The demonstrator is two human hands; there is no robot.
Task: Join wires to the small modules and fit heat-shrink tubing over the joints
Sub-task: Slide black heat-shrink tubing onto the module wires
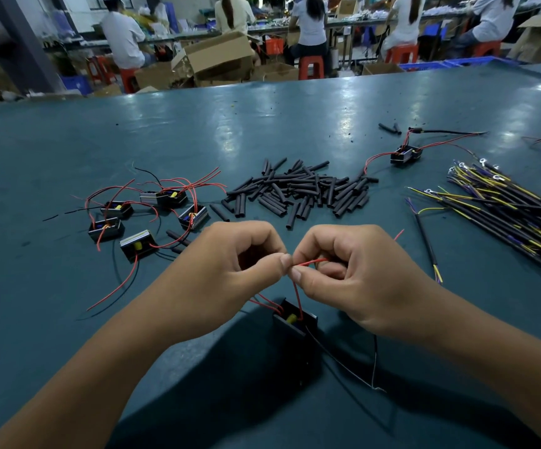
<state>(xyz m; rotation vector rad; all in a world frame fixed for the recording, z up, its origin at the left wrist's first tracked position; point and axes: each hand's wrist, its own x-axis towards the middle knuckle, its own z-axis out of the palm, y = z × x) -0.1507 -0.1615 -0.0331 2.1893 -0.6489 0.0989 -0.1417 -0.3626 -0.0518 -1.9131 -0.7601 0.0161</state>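
— Red wire (308, 262) is what both hands are pinching, right?

— Yes. The left hand (233, 270) pinches it between thumb and first finger, and the right hand (353, 277) pinches it right beside, so the two thumbs almost touch. All the other fingers (343, 244) are curled in.

— Where does the wire go?

— Down to a small black module (295, 322) with a yellow part inside. It sits just under the hands, near the front of the teal counter (197, 124).

— What else is on the counter?

— A pile of short black tubes (301, 189) lies in the middle, past the hands. To the left is a bunch of more modules (152, 215) with red and black wires. One more module (405, 154) sits far off on the right. A heap of long cables (508, 209) with yellow and purple ends lies at the right side.

— And behind?

— People sit on red stools (311, 66) by cardboard boxes (220, 56).
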